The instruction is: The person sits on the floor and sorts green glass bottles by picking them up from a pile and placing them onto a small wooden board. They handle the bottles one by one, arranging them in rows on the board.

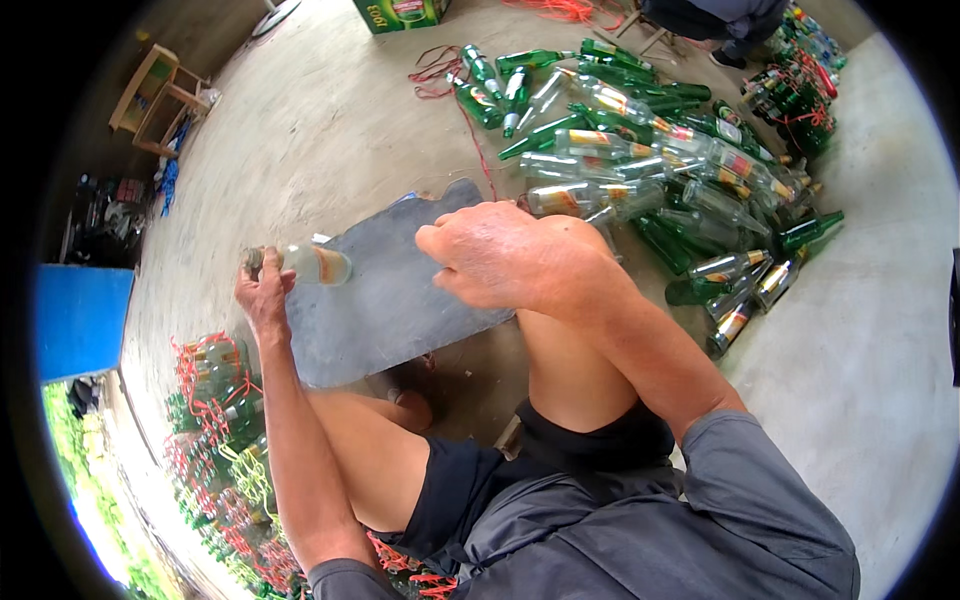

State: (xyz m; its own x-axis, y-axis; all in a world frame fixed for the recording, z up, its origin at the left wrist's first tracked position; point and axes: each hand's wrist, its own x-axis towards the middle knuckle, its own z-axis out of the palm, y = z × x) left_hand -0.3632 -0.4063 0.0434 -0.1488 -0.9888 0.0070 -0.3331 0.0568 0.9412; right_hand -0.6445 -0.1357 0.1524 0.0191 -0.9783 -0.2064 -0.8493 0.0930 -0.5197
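My left hand (264, 294) is closed at one end of a clear glass bottle (325, 266) with an orange-and-white label. The bottle's other end reaches over the left edge of a dark grey board (400, 275) across my knees. Above the board's right part, my right hand (485, 252) is curled closed with its back toward me; whatever its fingers may hold is hidden. A thin dark red cord (481, 150) runs along the floor and passes out of sight behind that hand. Just past my right knee lies a heap of green and clear bottles (660, 150).
Bundles of bottles tied with red string (215, 375) stand at my left. More tied bottles (795, 100) are at the far right, near a person's dark-clothed leg (735, 35). A green carton (400, 14), a wooden stool (160, 100) and a blue panel (85, 320) are around.
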